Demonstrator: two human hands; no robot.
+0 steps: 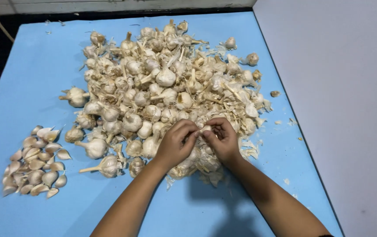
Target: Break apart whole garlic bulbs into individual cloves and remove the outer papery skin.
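Blue covering spans the whole surface (197, 210), which narrows toward the far edge, where a dark band runs along the wall. The right edge runs diagonally from the far corner down to the near right, bordered by a plain grey floor (350, 109). Open room remains along the near edge between and beside the forearms, along the left side beyond the cloves, and in a thin strip at the right edge, dotted with loose papery skin flakes (285, 123). A large heap of garlic bulbs (162, 83) occupies the centre and far half of the surface, mixed with dry stalks and husk. A smaller pile of separated cloves (35, 162) lies near the left edge, well apart from the heap. The left hand (175, 145) and right hand (221, 138) meet at the near edge of the heap, fingertips touching. Both hands are curled and pinch a single garlic bulb (204, 129) between them; only a small pale part of it shows between the fingers. The bulb sits directly above the heap's near margin, just beside neighbouring bulbs and husk. Both forearms reach in from the near edge.
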